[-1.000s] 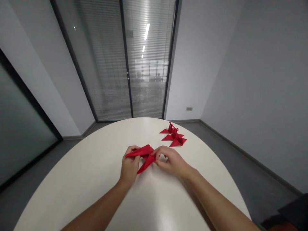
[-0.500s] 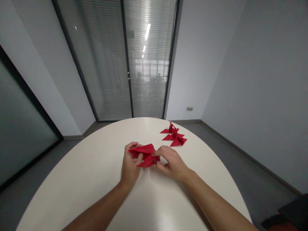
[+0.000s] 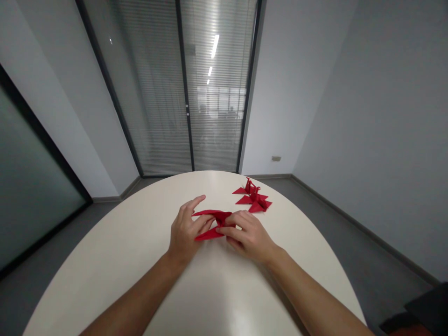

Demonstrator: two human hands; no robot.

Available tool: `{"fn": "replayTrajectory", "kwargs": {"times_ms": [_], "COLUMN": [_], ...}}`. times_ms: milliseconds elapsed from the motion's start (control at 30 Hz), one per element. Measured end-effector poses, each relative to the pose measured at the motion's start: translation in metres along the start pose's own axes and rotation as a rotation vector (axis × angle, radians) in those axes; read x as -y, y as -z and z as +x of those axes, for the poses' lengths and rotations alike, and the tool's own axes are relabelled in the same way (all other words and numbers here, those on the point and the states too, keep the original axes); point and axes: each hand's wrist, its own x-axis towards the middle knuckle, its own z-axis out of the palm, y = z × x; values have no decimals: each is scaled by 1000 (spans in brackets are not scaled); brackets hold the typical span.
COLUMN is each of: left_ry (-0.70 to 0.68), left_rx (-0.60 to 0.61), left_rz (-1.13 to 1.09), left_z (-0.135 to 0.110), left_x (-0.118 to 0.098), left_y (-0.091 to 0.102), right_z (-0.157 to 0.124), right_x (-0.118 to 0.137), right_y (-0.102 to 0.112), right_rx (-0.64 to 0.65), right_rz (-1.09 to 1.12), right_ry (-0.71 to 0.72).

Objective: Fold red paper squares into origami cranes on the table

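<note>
Both hands meet mid-tabletop (image 3: 217, 298)! The left hand (image 3: 185, 232) lies flat with fingers spread, pressing the folded red paper (image 3: 210, 234) down; the right hand (image 3: 250, 236) pinches its edge. Just beyond, finished red paper cranes (image 3: 254, 198) sit clustered near the far rim.

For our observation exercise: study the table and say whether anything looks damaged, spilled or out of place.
Nothing stands out. The left hand and right hand touch a folded red paper on the white table; small red paper figures sit grouped beyond, seemingly intact.
</note>
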Motion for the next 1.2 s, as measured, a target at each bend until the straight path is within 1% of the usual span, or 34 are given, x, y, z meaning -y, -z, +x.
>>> {"fn": "replayTrajectory", "kwargs": {"times_ms": [100,167,300,400,500,567,600,667,767,900,967,1033,1100,1200], "left_ry": [-18,29,283,495,752,870,902,931,922,904,937,942,892,801], "left_rx": [-55,-78,-106,-41,15,5,-13,-50,-49,10,48,99,146,166], "left_rz": [-45,-184,-561,-758,-886,-973,-1015,-1076,-1093,-1104,-1123,-1137,-1120,-1004], "left_z": [-2,-4,-7,-5,-2,0,1,3,6,8,9,9,8,5], "left_x": [4,3,-6,-11,-13,-12,-12,-11,-10,-6,-3,-2,-2,-2], "left_y": [-2,-7,-17,-17,-14,-15,-15,-17,-19,-17,-16,-16,-16,-16], "right_z": [0,2,5,6,5,4,4,3,3,0,-2,-3,-3,-2], "right_x": [0,0,1,6,11,12,12,10,5,0,-2,-3,-5,-5], "right_y": [1,0,0,-1,-3,-5,-6,-7,-6,-6,-7,-7,-8,-11], "right_rx": [6,-4,-41,-69,-140,-204,-232,-256,-187,-99,-76,-71,-73,-57], "right_rz": [8,28,84,175,306,366,375,360,349,481,523,532,540,561], "right_ry": [-8,-18,-11,-38,-158,-273,-323,-387,-437,-470,-486,-510,-517,-549]}}
